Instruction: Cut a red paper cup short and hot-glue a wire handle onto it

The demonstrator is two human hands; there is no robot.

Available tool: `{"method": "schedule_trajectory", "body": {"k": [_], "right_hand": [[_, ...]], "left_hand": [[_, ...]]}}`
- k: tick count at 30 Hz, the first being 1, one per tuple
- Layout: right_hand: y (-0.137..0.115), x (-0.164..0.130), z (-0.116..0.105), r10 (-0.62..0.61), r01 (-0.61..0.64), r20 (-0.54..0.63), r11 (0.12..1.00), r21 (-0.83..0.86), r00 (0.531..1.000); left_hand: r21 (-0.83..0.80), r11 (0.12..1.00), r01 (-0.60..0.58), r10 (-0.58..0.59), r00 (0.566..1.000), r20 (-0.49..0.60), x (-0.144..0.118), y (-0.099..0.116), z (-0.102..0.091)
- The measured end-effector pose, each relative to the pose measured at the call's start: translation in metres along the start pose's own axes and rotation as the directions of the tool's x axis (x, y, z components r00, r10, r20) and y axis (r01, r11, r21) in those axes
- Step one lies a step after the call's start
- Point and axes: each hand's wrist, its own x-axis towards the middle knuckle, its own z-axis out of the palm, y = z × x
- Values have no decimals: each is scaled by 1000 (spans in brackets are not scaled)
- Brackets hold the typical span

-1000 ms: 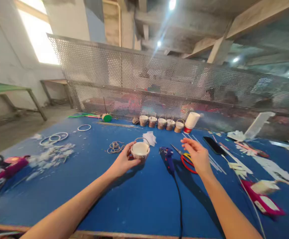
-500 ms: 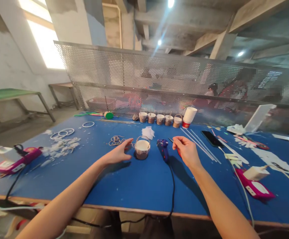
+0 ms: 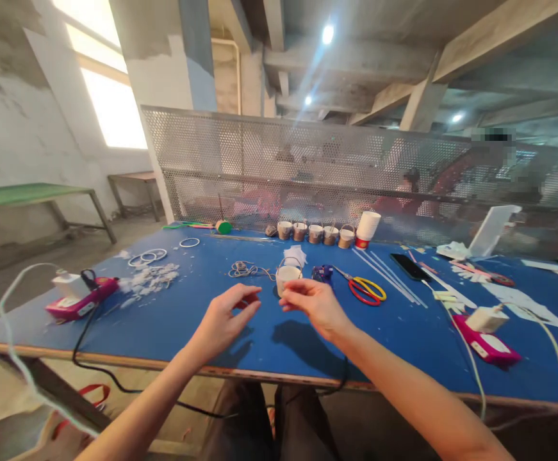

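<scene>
On a broad blue table [image 3: 423,336] backed by a perforated metal screen [image 3: 269,144], a person's two bare hands meet around a small craft job. The left hand [image 3: 228,314] hovers nearer the table's edge, its fingers curved and parted from the thumb, with nothing seen in them. The right hand [image 3: 317,304] hangs in front of the small handled cup [image 3: 286,273], its fingers pinched together; whether they grip the cup, or something finer, cannot be told.

Along the foot of the screen, five wrapped cups [image 3: 316,235] stand upright in a row, arched handles showing on some; by their look, these are done. At the row's right end leans a stack of nested cups [image 3: 366,227], white above red, apparently unworked. Red-and-yellow scissors [image 3: 352,278] lie unheld, beside a blue glue gun [image 3: 323,273] half hidden by the right wrist.

The handled cup stands near the table's middle, its handle arching up and seemingly in place; the right hand hides its lower side, so how much finishing remains is unclear. White shows in the mouths of the cups, likely bare inner wall, and no contents can be made out. To its left, loose cord [image 3: 247,270] lies coiled, a strand trailing toward the handled cup.
</scene>
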Motion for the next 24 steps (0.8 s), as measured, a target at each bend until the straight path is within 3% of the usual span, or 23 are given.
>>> {"method": "schedule_trajectory", "body": {"k": [3, 7, 11, 15, 19, 24], "right_hand": [[12, -3, 46, 168, -178, 91, 978, 108, 982], [20, 12, 86, 205, -214, 72, 965, 150, 976], [33, 30, 119, 212, -217, 44, 960, 175, 976], [49, 43, 156, 206, -210, 39, 956, 204, 978], [58, 50, 190, 163, -171, 50, 959, 228, 985], [66, 57, 213, 147, -166, 91, 952, 257, 985]], "left_hand": [[81, 986, -149, 152, 988, -34, -10, 5, -5], [132, 981, -143, 160, 979, -124, -6, -11, -30], [248, 966, -69, 123, 970, -209, 7, -35, -59], [371, 922, 109, 16, 948, -319, 17, -50, -81], [347, 898, 271, -112, 903, -414, 23, -51, -103], [259, 898, 357, -238, 886, -398, 28, -57, -125]]}}
